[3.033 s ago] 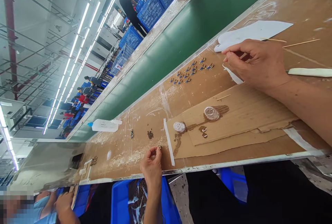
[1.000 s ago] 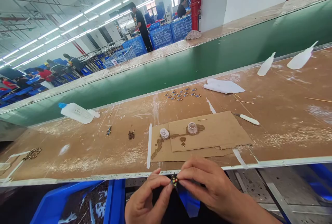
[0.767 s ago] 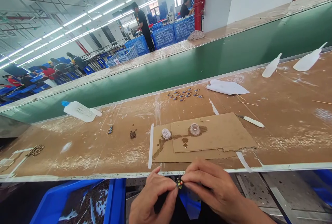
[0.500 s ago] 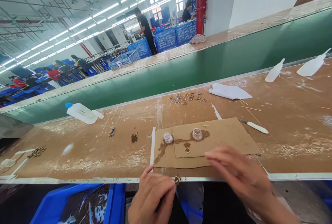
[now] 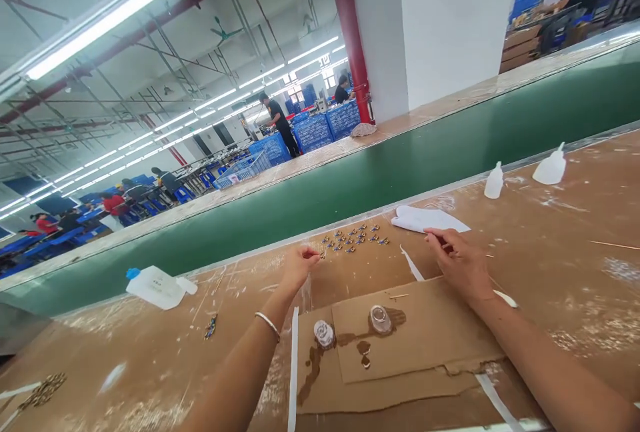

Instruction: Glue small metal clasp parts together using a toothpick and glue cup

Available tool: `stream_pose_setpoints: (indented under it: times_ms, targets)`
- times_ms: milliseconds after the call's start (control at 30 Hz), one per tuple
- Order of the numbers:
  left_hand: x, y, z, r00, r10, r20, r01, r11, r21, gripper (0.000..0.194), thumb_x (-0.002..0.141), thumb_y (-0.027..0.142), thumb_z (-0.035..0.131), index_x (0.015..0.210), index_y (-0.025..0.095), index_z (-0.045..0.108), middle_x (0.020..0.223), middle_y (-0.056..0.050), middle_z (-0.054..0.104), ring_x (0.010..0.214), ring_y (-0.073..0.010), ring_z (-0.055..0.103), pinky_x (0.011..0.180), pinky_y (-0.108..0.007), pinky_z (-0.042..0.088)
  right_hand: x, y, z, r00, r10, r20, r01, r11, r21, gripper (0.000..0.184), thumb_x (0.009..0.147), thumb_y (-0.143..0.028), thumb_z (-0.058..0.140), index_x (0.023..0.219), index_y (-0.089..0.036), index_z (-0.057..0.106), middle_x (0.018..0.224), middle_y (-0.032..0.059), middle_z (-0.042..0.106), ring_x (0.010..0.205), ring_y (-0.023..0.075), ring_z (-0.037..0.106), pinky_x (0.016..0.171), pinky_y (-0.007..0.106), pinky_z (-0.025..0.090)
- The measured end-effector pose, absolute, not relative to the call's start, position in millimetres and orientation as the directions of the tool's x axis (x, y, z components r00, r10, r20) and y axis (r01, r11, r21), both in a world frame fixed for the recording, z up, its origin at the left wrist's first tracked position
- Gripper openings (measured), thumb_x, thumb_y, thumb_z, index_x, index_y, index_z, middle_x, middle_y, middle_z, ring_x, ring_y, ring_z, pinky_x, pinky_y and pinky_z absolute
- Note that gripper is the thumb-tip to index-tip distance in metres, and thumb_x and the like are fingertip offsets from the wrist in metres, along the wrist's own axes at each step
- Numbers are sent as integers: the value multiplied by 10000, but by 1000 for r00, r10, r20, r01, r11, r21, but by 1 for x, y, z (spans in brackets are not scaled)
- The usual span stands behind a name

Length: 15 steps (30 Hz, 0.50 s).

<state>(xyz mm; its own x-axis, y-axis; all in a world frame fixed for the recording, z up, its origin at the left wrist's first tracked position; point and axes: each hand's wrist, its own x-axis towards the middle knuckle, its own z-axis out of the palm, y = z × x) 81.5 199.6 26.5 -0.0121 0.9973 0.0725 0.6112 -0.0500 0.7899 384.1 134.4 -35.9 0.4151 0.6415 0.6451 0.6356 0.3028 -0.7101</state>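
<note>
My left hand [image 5: 300, 265] reaches far over the brown worktable [image 5: 575, 265], fingers pinched on a tiny part at the left end of a cluster of small blue and gold parts [image 5: 356, 239]. My right hand [image 5: 460, 262] rests to the right of that cluster, fingers closed round a thin wooden stick, beside a white sheet [image 5: 427, 219]. Between my forearms lies a cardboard piece [image 5: 425, 345] with two small clear glue caps [image 5: 380, 319] and brown glue stains.
A green conveyor belt [image 5: 400, 172] runs behind the table. A white bottle with a blue cap [image 5: 157, 287] lies at left; two white bottles [image 5: 550, 169] stand at right. Small part piles [image 5: 45, 389] lie left. Blue crates [image 5: 325, 129] and people stand beyond.
Both hands left the table's near edge and stretched forward. The left hand carried the small part to the cluster; the right hand moved up beside the white sheet. The camera tilted up.
</note>
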Motion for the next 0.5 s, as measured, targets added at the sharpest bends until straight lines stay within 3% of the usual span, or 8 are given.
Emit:
stream_pose_setpoints:
  times_ms: [267,500]
  targets:
    - [120,220,10,188,982,-1,593,-112,798,98,601,256,685,601,163,652,557,17,613,552,-114,525,586,-245,406,384,139,-32,408,610,680,644,335,-687,310,881,-380,430,884,-168,656,759,36,646,518,89,520,543,232,455]
    - [168,238,2,229,973,-3,673,-156,724,105,638,256,709,606,164,669,555,27,587,553,-119,500,576,-265,379,384,139,-30,408,612,678,642,336,-689,324,894,-385,411,863,-170,651,745,42,640,539,97,527,546,231,461]
